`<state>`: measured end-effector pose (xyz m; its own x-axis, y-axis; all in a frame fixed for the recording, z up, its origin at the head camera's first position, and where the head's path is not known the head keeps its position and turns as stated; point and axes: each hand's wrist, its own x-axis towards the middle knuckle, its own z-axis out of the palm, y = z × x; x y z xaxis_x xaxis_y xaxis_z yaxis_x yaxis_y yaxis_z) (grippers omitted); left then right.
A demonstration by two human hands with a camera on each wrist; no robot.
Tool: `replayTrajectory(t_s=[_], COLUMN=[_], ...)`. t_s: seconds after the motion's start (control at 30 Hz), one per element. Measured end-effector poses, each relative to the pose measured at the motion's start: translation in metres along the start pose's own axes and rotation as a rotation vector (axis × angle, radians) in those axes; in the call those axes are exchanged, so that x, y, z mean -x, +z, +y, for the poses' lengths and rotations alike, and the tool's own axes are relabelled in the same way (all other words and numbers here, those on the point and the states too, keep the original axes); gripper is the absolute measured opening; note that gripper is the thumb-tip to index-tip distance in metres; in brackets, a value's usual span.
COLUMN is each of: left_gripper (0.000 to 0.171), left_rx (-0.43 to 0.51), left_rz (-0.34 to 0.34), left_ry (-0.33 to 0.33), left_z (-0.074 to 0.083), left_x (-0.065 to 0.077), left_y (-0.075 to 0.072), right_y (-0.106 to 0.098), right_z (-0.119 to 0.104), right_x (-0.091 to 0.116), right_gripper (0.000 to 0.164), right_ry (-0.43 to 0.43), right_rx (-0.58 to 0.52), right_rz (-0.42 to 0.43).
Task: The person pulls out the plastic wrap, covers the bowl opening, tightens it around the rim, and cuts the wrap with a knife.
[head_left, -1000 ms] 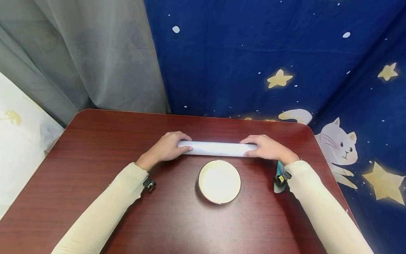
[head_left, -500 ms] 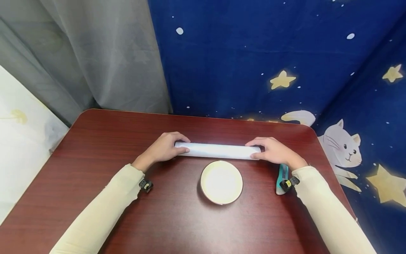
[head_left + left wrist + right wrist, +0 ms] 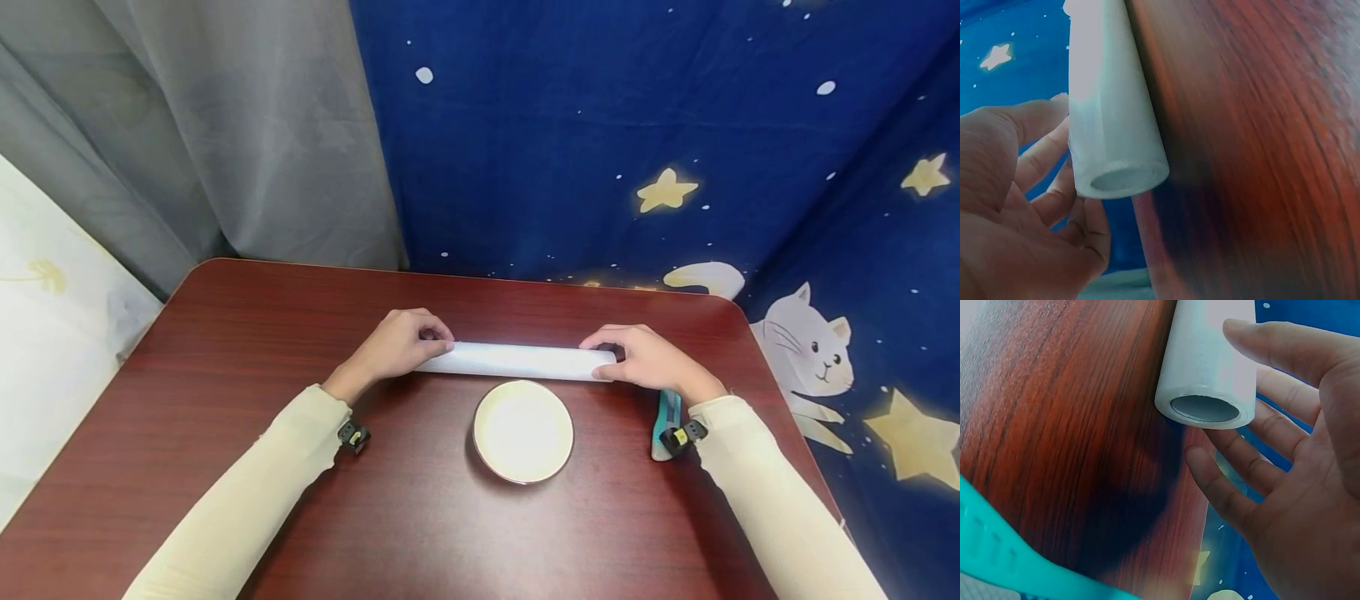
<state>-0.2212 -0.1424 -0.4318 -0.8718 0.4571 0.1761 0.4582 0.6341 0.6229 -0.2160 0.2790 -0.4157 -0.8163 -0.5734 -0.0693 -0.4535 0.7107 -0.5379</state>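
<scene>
A white roll of cling film (image 3: pixel 517 360) with a hollow core lies sideways across the table, behind a pale round bowl (image 3: pixel 522 432) with a thin dark rim. My left hand (image 3: pixel 399 343) is at the roll's left end, thumb and forefinger tips together at its upper surface. In the left wrist view, the thumb touches the roll's side and the other fingers curl behind the open core end. My right hand (image 3: pixel 647 358) grips the right end, thumb on the near side and fingers on the far side. Some fingertips are hidden behind the roll.
A teal utility knife (image 3: pixel 662 425) lies on the dark red wooden table (image 3: pixel 420 517), partly under the right wrist. Behind the table's far edge hang a grey curtain (image 3: pixel 285 142) and a blue star-patterned curtain (image 3: pixel 525 142).
The roll first shifted slightly toward me while the right hand moved a little right. Since then, my left thumb has moved from the roll's near side up to meet the forefinger.
</scene>
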Motion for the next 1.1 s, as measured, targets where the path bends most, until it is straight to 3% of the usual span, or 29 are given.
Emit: replayTrajectory(t_s=[0.17, 0.2, 0.33, 0.37, 0.5, 0.6, 0.77, 0.83, 0.9, 1.1], left_gripper=[0.008, 0.012, 0.014, 0.014, 0.01, 0.015, 0.015, 0.011, 0.011, 0.014], left_rx=[-0.025, -0.018, -0.038, -0.05, -0.045, 0.011, 0.02, -0.013, -0.042, -0.142], left_rz=[0.008, 0.011, -0.013, -0.011, -0.014, -0.019, -0.03, -0.045, -0.066, -0.147], left_ry=[-0.022, -0.006, 0.0, 0.011, 0.003, -0.004, -0.07, -0.109, -0.118, -0.077], left_z=[0.002, -0.007, -0.017, -0.025, -0.026, -0.022, 0.0, 0.013, 0.016, 0.023], left_x=[-0.006, -0.009, -0.015, -0.018, -0.019, -0.017, -0.015, -0.015, -0.017, -0.017], left_y=[0.002, 0.007, 0.015, 0.02, 0.025, 0.024, 0.015, 0.009, 0.008, 0.01], right_y=[0.002, 0.002, 0.003, 0.003, 0.003, 0.003, 0.003, 0.003, 0.003, 0.004], right_z=[0.0, 0.001, 0.001, 0.001, 0.002, 0.002, 0.003, 0.002, 0.002, -0.002], right_x=[-0.001, 0.0, 0.0, 0.0, 0.0, -0.001, -0.001, -0.001, -0.001, 0.001], right_gripper=[0.039, 0.039, 0.04, 0.04, 0.04, 0.041, 0.042, 0.041, 0.041, 0.041], right_ry=[0.0, 0.003, 0.011, 0.013, 0.01, 0.012, 0.023, 0.021, 0.017, 0.007], right_rx=[-0.002, -0.002, -0.001, -0.001, 0.002, 0.001, -0.002, 0.0, 0.002, 0.013], right_rz=[0.005, 0.006, 0.006, 0.006, 0.006, 0.004, 0.001, 0.001, 0.003, 0.012])
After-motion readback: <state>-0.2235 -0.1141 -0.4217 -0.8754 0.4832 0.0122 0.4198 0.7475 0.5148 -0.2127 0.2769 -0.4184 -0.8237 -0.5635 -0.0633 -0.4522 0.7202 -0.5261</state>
